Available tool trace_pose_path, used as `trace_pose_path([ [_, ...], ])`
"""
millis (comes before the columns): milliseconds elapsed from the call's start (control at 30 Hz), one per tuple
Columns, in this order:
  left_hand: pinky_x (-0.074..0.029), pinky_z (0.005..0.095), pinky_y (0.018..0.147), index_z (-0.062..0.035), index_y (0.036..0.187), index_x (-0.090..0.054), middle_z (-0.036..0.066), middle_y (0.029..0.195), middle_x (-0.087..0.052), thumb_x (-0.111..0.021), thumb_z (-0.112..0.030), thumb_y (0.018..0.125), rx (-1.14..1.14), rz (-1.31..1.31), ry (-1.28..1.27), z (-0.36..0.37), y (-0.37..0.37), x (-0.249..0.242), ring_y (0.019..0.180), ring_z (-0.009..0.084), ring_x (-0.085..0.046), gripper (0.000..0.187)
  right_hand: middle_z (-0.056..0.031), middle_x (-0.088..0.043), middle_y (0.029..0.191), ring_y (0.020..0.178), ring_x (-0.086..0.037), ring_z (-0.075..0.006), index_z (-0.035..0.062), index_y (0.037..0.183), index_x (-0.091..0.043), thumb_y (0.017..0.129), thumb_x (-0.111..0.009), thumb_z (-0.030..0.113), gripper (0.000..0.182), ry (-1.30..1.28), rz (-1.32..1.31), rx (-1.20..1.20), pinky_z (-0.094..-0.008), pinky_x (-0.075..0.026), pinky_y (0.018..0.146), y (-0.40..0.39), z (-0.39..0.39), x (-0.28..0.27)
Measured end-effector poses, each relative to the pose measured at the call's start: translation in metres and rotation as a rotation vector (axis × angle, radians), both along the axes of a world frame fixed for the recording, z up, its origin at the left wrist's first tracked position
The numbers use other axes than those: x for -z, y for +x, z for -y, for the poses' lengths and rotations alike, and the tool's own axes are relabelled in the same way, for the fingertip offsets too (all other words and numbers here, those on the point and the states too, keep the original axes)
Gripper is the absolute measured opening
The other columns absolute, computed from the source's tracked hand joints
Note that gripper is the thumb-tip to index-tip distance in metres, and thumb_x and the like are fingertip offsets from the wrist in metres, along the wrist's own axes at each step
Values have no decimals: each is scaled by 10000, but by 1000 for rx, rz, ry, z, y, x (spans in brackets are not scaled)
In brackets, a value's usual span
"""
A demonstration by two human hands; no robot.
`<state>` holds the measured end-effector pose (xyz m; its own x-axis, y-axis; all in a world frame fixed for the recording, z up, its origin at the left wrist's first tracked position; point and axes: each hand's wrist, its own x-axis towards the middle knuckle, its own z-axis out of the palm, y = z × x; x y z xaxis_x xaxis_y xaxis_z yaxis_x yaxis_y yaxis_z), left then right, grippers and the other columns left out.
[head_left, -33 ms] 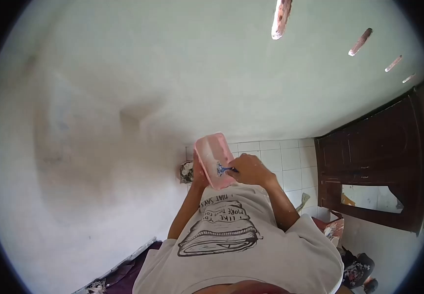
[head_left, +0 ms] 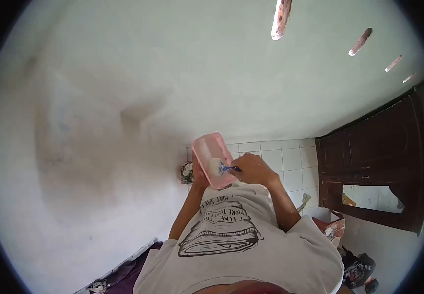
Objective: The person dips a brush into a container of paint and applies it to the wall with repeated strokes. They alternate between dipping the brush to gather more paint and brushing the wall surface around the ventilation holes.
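Observation:
A pink plastic container (head_left: 211, 147) is held tilted in front of my chest, its open side facing me. My left hand (head_left: 200, 175) grips it along its left side, the fingers partly hidden behind it. In my right hand (head_left: 257, 170) is a paintbrush (head_left: 227, 168) with a blue handle, the fist closed round the handle. The brush's pale, paint-covered head is inside the container, near its lower right side. Whitish smears coat the container's inner walls.
A pale wall (head_left: 212, 73) with brownish stains rises in front and to the left. Several slots pierce it at upper right. A dark wooden cabinet (head_left: 368, 157) stands right, above white floor tiles (head_left: 290, 159). Purple cloth (head_left: 126, 277) lies lower left, dark bundled things (head_left: 359, 269) lower right.
The container has shifted very slightly to the left. The brush head has turned a little within it, showing more of its whitish bristles.

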<state>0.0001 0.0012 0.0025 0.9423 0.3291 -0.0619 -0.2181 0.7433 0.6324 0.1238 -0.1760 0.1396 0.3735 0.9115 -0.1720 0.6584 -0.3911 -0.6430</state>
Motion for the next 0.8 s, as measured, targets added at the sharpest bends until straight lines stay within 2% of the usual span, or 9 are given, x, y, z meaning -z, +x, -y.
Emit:
trace_pose_path([
  [100,-479,397,1030,-165,1486,-397,39,1343,-543,-360,-622,1015,-44,-373,-118,-13,-189,-89,1245,211,-533,658,-190,-669,754,760,-638,-409,52,818,-709,897,-638,299,269,86,-357,10,-500,-506,732,-159,-20,-15],
  [233,-505,394,995,-156,1481,-413,46,1355,-546,-330,-629,1019,20,-150,-2,5,-51,-8,1220,210,-554,666,-154,-698,799,853,-655,-387,51,899,-732,902,-622,304,276,-101,-104,-88,-490,-517,823,-41,-3,11],
  [333,-461,429,1066,-129,1508,-368,86,1430,-500,-325,-656,1005,67,-24,-252,0,-45,6,1294,236,-513,729,-166,-700,831,863,-654,-393,46,889,-727,906,-623,313,288,-3,-120,-13,-497,-514,818,-32,8,14],
  [467,-455,447,1076,-140,1524,-338,90,1442,-489,-305,-671,1000,113,-271,-68,8,-54,17,1304,239,-506,747,-184,-676,753,735,-641,-395,49,882,-728,899,-653,303,266,18,-103,-43,-497,-504,738,-45,5,36],
  [533,-458,474,1078,-150,1543,-281,93,1461,-467,-437,-688,952,-47,-137,104,4,-49,41,1313,254,-501,814,-192,-686,791,683,-621,-407,32,884,-721,900,-647,295,274,83,-73,-46,-476,-515,719,-28,9,33],
  [567,-468,489,1072,-146,1552,-229,92,1473,-445,-639,-654,861,10,-22,14,-2,-44,42,1307,275,-509,950,-185,-691,804,646,-617,-378,18,899,-710,914,-638,278,270,64,-156,-63,-446,-518,691,-18,11,25],
  [667,-499,476,1039,-140,1543,-240,103,1460,-449,-754,-619,780,-42,-83,-241,1,-25,4,1283,286,-533,1038,-147,-691,788,580,-602,-284,-2,934,-694,941,-620,227,241,100,-371,-18,-380,-507,620,3,22,17],
  [733,-527,477,997,-146,1507,-332,92,1401,-512,-620,-637,883,-29,1,-5,-8,-12,26,1239,288,-569,845,-115,-686,758,550,-590,-218,-8,955,-687,955,-612,193,215,165,-509,32,-342,-495,577,12,28,11],
  [800,-546,478,958,-158,1454,-426,79,1315,-583,-477,-666,944,-126,-193,1049,-12,1,9,1175,278,-609,722,-51,-654,706,539,-543,-106,-4,989,-684,964,-602,125,155,309,-743,170,-299,-464,526,18,35,-5],
])
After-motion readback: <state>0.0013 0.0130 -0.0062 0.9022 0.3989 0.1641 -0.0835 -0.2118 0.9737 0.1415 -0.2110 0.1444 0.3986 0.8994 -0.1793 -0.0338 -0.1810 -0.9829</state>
